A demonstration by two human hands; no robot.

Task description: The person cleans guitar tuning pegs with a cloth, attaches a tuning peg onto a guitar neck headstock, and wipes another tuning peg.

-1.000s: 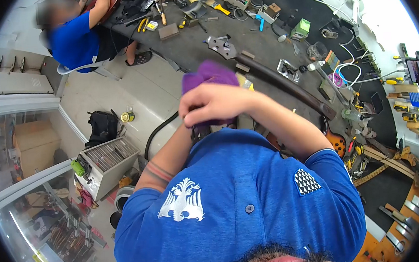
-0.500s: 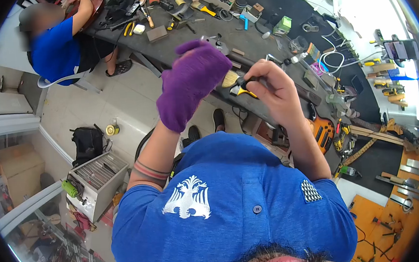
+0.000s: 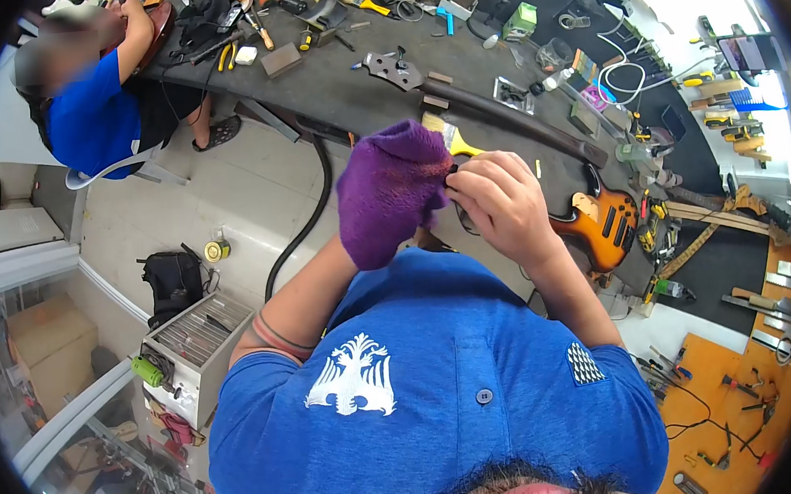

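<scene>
Soft purple fabric, like a mitt or wrapped cloth, covers my left hand down to the wrist. Its fingers are hidden, but the covered hand looks bunched closed. My bare right hand has its fingertips pinched on a small dark piece, which meets the edge of the purple fabric. What that piece is cannot be made out. Just beyond the hands, a paintbrush with pale bristles and a yellow handle lies at the bench edge. Past it, a dark guitar-type neck with its headstock lies on the bench.
The dark workbench carries several tools along its back. A sunburst guitar body is at the right. A co-worker in blue sits at the far left. A black hose hangs to the floor beside a backpack.
Both hands have come lower, toward my chest, and closer together. The purple fabric has turned and now meets the small dark piece. The view has shifted, showing more of the neck and guitar body.
</scene>
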